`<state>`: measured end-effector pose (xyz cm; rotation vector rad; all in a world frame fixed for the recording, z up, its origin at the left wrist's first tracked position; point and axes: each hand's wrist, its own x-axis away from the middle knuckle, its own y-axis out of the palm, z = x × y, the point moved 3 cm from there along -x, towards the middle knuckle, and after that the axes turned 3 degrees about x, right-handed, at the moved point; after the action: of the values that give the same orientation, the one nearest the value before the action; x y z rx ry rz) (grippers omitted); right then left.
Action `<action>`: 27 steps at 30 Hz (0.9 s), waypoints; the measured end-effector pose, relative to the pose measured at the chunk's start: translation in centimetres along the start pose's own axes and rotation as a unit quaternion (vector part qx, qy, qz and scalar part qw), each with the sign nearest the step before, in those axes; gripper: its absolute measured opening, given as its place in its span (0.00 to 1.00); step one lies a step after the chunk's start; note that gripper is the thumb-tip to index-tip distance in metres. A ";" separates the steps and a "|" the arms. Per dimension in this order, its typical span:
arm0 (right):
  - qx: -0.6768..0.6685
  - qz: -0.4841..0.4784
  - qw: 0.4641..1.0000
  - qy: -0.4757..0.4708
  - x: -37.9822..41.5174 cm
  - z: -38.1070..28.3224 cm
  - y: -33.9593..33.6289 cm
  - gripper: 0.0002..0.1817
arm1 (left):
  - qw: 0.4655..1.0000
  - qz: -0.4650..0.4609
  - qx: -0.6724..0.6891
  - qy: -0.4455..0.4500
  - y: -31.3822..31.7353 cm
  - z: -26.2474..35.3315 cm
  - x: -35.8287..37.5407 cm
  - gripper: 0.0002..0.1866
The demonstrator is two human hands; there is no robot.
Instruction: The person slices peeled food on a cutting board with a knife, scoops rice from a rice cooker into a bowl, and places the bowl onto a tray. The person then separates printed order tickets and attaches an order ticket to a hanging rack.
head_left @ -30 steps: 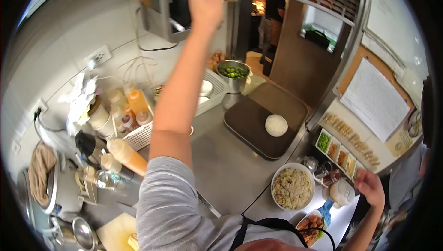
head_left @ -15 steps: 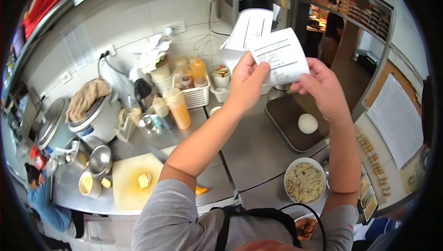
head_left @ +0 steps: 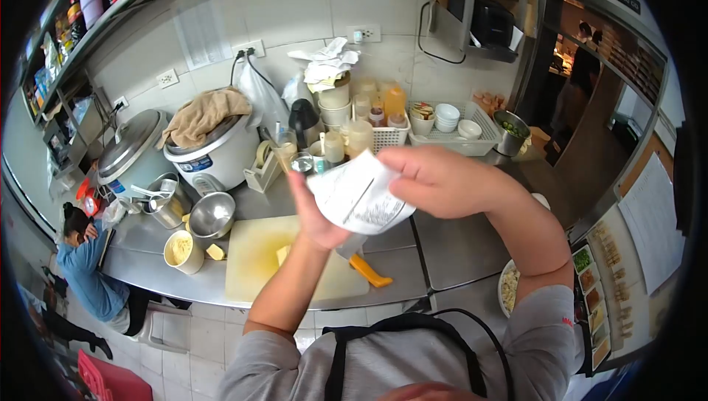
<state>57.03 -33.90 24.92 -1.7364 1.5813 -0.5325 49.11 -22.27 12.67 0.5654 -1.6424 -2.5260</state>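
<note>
Head view: both hands, left and right, grip a paper slip above the cutting board's right edge.

bare steel counter right, cutting board, knife below

1 head-worn fisheye camera looks forward and steeply down, close over a steel counter, toward the tiled wall along its far edge.
</note>
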 end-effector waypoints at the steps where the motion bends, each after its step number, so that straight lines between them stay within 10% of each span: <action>1: 0.071 -0.021 0.997 0.006 -1.3 -0.5 0.5 0.13 | 0.998 -0.043 -0.039 0.027 -0.3 2.6 0.6 0.54; 6: 0.271 -0.010 0.954 0.129 -9.8 0.4 1.3 0.19 | 0.962 0.042 -0.181 0.200 -4.2 14.4 4.4 0.25; 9: 0.390 0.185 0.886 0.166 -16.1 3.2 -3.8 0.22 | 0.900 0.093 -0.258 0.338 -4.4 17.6 6.8 0.24; 14: 0.209 0.561 0.798 -0.068 -24.3 4.8 -18.7 0.24 | 0.876 0.209 -0.314 0.301 -8.4 18.5 9.5 0.23; 19: -0.081 0.524 0.837 -0.132 -32.8 11.4 -29.2 0.26 | 0.859 0.262 -0.345 0.272 -10.0 18.0 10.9 0.24; 27: 0.195 0.584 0.785 -0.073 -33.5 7.3 -27.3 0.17 | 0.714 0.322 -0.605 0.146 -10.8 18.4 10.5 0.18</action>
<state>75.28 0.15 45.57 -0.2707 1.8896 -0.0547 34.48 -4.43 6.87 0.1371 0.1506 -2.1266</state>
